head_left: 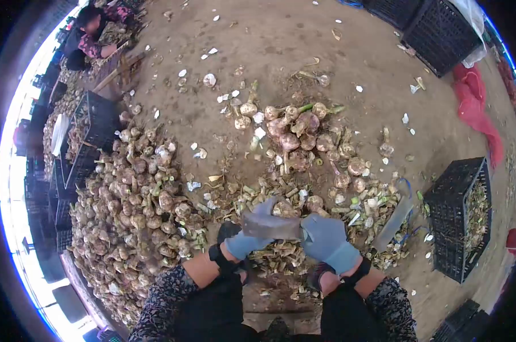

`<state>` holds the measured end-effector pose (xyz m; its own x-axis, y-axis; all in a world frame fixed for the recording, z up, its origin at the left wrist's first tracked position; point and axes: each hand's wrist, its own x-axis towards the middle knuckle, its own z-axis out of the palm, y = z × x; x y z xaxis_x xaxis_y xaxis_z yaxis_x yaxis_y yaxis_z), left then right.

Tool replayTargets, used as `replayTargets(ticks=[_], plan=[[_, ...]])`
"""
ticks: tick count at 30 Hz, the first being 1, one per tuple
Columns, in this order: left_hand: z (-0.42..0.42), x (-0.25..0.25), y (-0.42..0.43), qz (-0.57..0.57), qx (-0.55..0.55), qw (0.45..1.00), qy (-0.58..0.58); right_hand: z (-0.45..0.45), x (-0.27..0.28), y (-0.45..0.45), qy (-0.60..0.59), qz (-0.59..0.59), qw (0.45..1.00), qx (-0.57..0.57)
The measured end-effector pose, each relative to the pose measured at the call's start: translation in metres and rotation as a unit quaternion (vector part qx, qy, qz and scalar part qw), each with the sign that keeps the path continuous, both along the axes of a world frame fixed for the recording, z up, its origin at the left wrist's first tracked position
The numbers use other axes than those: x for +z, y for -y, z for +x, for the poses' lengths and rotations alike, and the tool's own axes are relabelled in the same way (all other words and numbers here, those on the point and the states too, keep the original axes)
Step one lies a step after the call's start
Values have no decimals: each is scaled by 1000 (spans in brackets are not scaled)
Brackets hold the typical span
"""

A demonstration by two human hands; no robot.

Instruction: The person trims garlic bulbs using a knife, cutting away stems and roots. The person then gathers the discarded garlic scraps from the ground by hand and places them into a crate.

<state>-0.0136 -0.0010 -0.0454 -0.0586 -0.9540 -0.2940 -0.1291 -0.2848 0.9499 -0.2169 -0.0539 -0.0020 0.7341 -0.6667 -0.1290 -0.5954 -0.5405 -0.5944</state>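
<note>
Currently | right hand [327, 239]: clenched on the right end of a flat blade [271, 227], near side | left hand [246, 243]: partly behind it, cannot tell its hold | garlic pile [129, 214]: left | bulb cluster [305, 123]: farther off

bends strongly in fisheye fashion toward the rim, warping the black crate [447, 219] at right and falling to black in the corners. glares white along the left edge, taking strong light from that side and washing out detail; fringes blue there and again at upper right. spreads even, muted light over the floor [360, 62], with faint, soft-edged shadow beside the crate. renders the garlic heap [127, 228] fairly clearly, the blade [272, 228] dull and slightly soft, the distant co-worker [91, 44] blurred.
</note>
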Motion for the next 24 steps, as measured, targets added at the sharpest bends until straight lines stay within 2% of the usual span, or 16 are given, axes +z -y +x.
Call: replayTargets(ticks=[1,2,4,6,8,10,12,13,15,16,17,18,20,21,22,24], plan=[[-1,5,0,1,-1,1000,0,0,2,2,1,7,1000,15],[-3,13,-2,87,41,986,-137,0,3,3,2,7,1000,14],[-12,42,2,172,82,944,-270,1,4,5,-9,4,999,42],[-13,56,2,189,68,936,-288,-1,-4,6,6,-7,999,38],[-11,67,3,144,31,974,-172,-4,-14,11,22,-22,999,36],[-12,78,3,81,-8,996,28,-13,-26,16,-39,-57,998,-13],[-13,98,-3,12,-21,987,158,-57,-70,48,-167,5,975,-146],[-11,98,-6,-44,-5,981,187,-75,-65,58,-184,22,964,-189],[-3,102,5,-13,6,984,178,-83,-37,58,-205,42,951,-229],[-1,102,11,13,16,986,166,-76,-20,56,-136,-1,967,-216],[0,90,7,-20,-11,982,187,-65,-9,55,-64,-45,977,-198],[-2,77,3,-20,-8,982,186,-54,-5,50,-65,-46,978,-195],[-8,56,-3,-90,-137,920,356,-30,-2,35,30,85,986,-137],[-10,50,-5,-84,-197,917,337,-19,0,30,31,87,986,-138],[-12,52,-5,-82,-199,917,336,-10,2,26,10,122,989,-82],[-13,58,-1,-101,-380,812,432,-5,-3,23,-13,156,987,-22]])
